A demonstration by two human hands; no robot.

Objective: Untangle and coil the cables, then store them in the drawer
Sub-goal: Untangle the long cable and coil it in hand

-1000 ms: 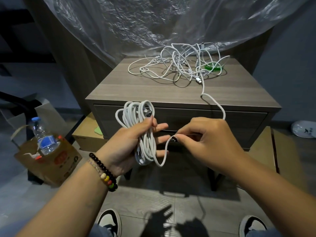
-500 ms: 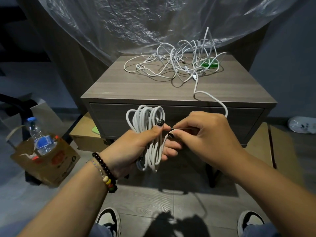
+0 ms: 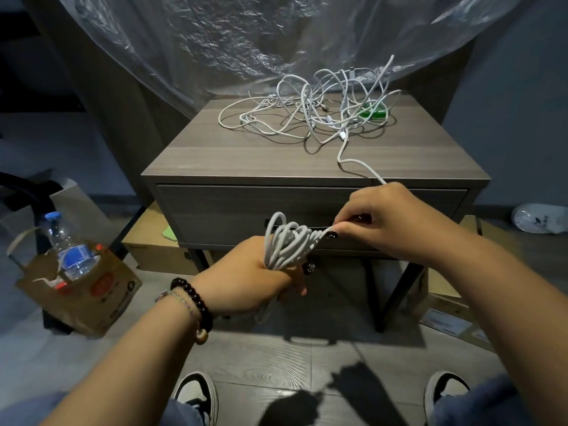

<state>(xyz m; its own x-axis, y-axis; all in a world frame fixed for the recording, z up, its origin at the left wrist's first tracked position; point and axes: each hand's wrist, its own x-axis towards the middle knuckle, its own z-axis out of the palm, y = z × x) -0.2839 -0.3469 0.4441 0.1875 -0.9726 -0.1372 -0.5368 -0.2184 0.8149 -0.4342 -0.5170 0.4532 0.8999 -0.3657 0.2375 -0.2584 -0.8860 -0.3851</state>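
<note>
Ideally each new loop is laid the same size as the rest, with light pull so the trailing cable (image 3: 353,162) slides free of the tangle (image 3: 319,109) instead of dragging it off the nightstand (image 3: 246,161). The left hand (image 3: 249,278) grips the coil (image 3: 287,244) by its lower part; the right hand (image 3: 384,222) pinches the cable just beside the coil's top. The tangle lies well behind both hands, above the closed drawer (image 3: 215,216).

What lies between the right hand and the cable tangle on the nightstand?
Head view: one white cable strand runs from the right hand across bare nightstand top to the tangle.
</note>
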